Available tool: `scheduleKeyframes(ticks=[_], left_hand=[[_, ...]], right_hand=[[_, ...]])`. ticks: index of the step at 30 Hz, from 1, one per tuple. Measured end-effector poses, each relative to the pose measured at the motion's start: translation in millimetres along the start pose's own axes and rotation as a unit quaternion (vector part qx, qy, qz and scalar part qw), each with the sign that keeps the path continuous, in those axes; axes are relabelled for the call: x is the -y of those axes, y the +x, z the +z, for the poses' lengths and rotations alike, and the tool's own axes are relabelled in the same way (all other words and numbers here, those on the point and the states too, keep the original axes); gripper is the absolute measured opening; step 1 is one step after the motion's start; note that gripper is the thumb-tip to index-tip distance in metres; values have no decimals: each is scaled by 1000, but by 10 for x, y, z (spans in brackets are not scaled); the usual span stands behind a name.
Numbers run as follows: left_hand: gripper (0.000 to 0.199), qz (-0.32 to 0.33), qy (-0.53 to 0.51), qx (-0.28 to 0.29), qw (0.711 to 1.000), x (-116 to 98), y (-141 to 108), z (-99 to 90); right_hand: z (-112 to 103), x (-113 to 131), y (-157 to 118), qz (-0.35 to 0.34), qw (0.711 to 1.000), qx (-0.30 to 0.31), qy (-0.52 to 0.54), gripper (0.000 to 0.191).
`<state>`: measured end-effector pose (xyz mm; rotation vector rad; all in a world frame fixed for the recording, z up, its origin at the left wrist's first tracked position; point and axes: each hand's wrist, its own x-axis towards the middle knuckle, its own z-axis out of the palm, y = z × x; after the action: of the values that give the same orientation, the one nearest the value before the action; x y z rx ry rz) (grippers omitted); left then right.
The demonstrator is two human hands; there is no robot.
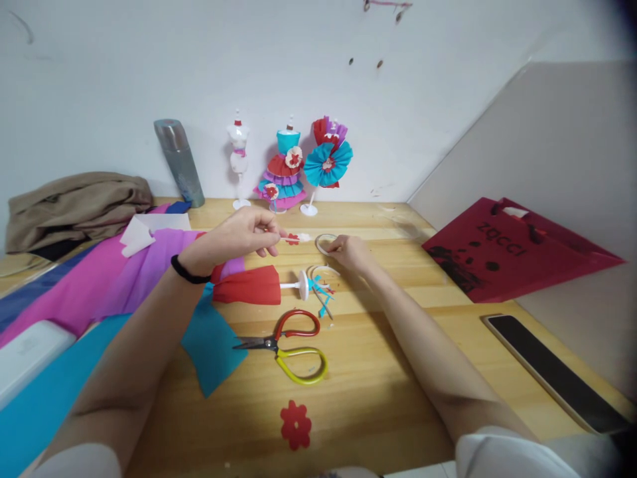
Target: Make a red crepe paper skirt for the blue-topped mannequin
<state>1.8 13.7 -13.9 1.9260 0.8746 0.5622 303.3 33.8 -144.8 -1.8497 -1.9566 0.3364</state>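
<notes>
Head view: right hand (352,254), center-right of frame, fingers closed in a pinch on right edge of tape roll (318,244), which lies on the table (383,352) between both hands. Left hand (249,232), left of center, has thumb and index pinched on a thin strip (283,238), other fingers loosely curled, small red flower (292,239) just right of them. Scissors (271,343) sit lower center, below both hands.

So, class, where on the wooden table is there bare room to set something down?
Bare wood lies between the red-and-yellow-handled metal scissors and the right forearm, and between that forearm, the red paper bag and the black-faced phone. The left side is crowded with coloured sheets, the back with small white mannequins.
</notes>
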Motion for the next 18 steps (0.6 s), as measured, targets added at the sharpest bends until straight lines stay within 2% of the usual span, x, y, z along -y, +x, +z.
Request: scheduleKeyframes(ticks=[11, 18], left_hand=[[14, -1, -1, -12, 1000, -41, -36, -17], [13, 13, 0, -18, 1000, -65, -67, -27]], right_hand=[[1, 133, -41, 16, 995, 24, 98, 23], [15, 179, -45, 49, 984, -40, 168, 12]])
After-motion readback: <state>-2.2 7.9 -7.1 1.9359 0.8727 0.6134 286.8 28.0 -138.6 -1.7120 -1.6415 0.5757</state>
